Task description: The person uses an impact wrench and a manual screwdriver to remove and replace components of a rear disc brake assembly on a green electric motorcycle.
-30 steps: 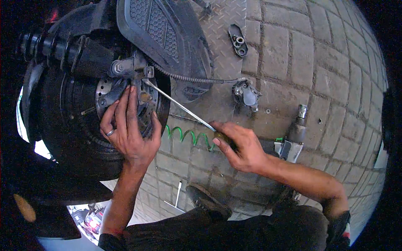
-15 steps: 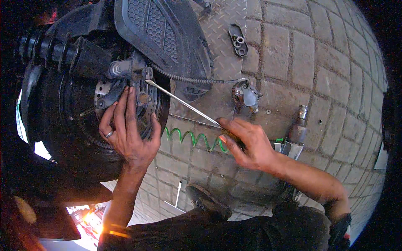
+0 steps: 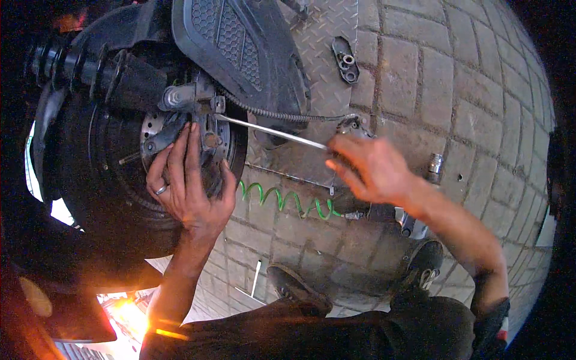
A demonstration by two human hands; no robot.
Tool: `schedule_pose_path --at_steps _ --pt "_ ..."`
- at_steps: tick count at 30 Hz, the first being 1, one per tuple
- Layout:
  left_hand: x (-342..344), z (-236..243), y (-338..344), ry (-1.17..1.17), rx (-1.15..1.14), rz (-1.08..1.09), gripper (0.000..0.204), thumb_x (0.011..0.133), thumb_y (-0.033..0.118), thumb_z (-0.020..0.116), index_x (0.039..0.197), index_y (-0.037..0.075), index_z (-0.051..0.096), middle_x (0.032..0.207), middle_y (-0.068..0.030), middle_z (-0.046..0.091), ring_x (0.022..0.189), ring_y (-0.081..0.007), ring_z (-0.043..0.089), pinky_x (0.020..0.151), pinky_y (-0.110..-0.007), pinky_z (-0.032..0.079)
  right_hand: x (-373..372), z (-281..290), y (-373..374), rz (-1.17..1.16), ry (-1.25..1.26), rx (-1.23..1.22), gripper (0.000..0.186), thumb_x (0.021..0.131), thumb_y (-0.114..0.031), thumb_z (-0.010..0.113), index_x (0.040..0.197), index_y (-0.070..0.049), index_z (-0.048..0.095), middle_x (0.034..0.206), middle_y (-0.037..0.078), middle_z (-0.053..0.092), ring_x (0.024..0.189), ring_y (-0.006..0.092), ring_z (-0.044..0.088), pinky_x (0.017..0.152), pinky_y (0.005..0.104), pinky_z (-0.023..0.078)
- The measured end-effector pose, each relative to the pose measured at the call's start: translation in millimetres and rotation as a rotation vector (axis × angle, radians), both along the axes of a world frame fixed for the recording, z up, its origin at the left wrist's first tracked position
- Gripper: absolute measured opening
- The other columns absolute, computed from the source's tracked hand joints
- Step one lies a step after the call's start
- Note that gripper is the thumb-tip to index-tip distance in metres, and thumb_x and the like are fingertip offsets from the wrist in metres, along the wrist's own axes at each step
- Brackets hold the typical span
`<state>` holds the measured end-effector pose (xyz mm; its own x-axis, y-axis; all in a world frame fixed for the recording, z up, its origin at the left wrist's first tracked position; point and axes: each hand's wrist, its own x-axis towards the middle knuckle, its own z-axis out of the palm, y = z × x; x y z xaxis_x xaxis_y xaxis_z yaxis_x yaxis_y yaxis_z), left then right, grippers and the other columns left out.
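Observation:
My right hand (image 3: pixel 375 168) is closed around the handle of a long screwdriver (image 3: pixel 273 132), whose handle is mostly hidden in the fist. Its steel shaft points left, with the tip at the metal bracket (image 3: pixel 207 107) above the wheel hub. My left hand (image 3: pixel 195 186) rests on the hub area, fingers stretched upward and thumb apart. Its fingertips touch a dark metal arm (image 3: pixel 166 137) in front of the drilled brake disc (image 3: pixel 151 125). Behind them is the black tyre (image 3: pixel 108 204). A brake caliper (image 3: pixel 354 125) lies on the floor, partly hidden by my right hand.
A black coil-sprung shock absorber (image 3: pixel 72 69) and plastic body panel (image 3: pixel 225 45) stand above the wheel. On the ground are a green coiled hose (image 3: pixel 282 199), an air tool (image 3: pixel 435 167), a patterned steel plate (image 3: pixel 294 165) and a dark part with ring-shaped holes (image 3: pixel 346 60).
My right hand has moved up and slightly right, bringing the screwdriver to a flatter angle. More of the green hose's end and my right shoe now show. The left hand stays on the hub.

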<state>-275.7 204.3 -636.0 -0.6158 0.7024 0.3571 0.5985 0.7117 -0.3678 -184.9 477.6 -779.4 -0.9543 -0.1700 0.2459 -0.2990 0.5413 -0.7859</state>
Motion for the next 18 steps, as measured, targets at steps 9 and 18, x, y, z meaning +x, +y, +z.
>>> schedule_pose_path --at_steps 9,18 --pt "2 -1 2 -0.031 0.019 0.003 0.069 0.08 0.019 0.075 0.145 0.006 0.057 0.143 -0.0072 0.061 0.122 -0.029 0.048 0.108 -0.042 0.032 33 -39 -101 -0.104 -0.11 -0.333 0.035 0.1 -0.029 0.065 0.116 0.001 0.057 0.099 0.025 0.068 0.085 0.0457 0.068 0.071 0.052 0.057" --pt "1 1 -2 -0.048 0.061 0.02 0.077 0.077 0.019 0.077 0.149 0.005 0.051 0.144 -0.0077 0.061 0.124 -0.0299 0.049 0.109 -0.044 0.031 29 -26 -92 -0.013 -0.164 -0.401 0.026 0.1 -0.021 0.065 0.112 -0.002 0.054 0.091 0.023 0.066 0.082 0.0478 0.065 0.067 0.0535 0.052"
